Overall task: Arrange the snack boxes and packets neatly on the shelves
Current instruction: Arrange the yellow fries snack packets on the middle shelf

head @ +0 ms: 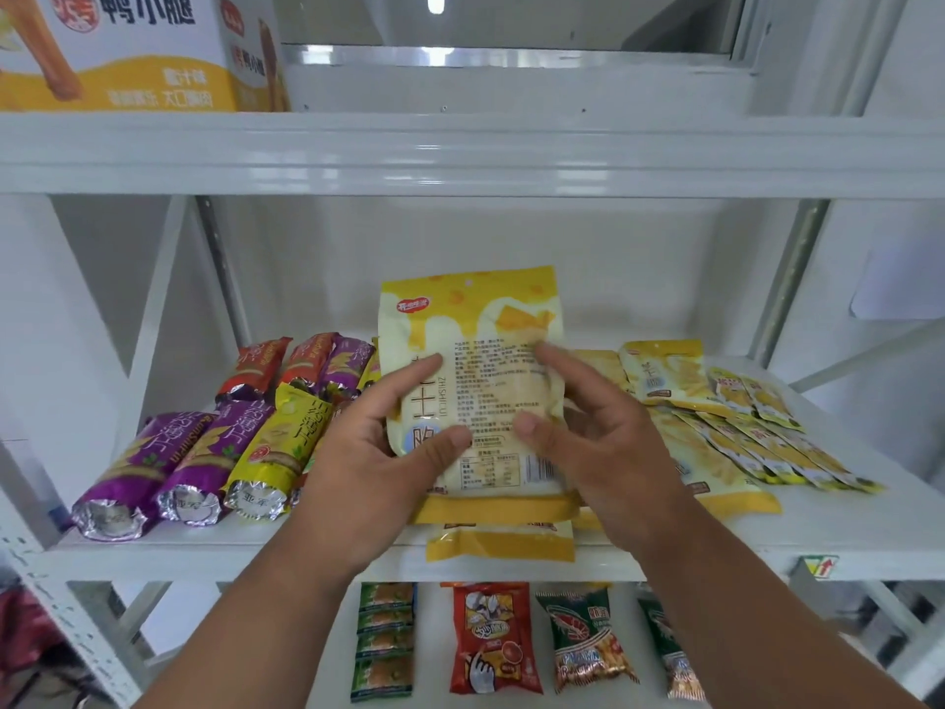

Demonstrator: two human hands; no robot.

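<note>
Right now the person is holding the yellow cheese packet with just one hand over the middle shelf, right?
Not quite. Both hands hold it: the head view shows the left hand and the right hand gripping the yellow cheese packet from either side. The rest is right: it is held up over the middle shelf.

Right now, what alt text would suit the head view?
Two hands, left hand and right hand, hold a yellow snack packet upright over the middle shelf, with foil-wrapped rolls left and flat yellow packets right.
</note>
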